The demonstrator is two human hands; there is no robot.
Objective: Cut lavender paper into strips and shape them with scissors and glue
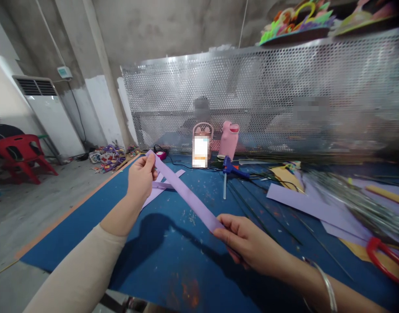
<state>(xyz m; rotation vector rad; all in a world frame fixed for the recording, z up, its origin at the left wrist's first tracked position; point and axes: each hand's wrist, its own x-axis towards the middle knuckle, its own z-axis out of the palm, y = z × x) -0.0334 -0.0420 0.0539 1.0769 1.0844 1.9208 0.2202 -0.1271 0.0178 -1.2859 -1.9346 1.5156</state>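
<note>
Purple strip (188,200) spans the air above the desk (95,221)

In the head view, we have the strip pinched at both ends. Our left hand (142,171) clamps the far end between thumb and fingers (150,161), a short tip poking out past them; our right hand (240,237) grasps the near end the same way. The long axis slants from far left to near right, so the strip runs rightward and toward us from the left fingers. Neither hand is nearer to it: both touch it. Near the left hand, other purple strips (153,198) lie crossed, partly hidden behind ours; a blue glue gun (232,168) rests beyond the right hand.
</note>
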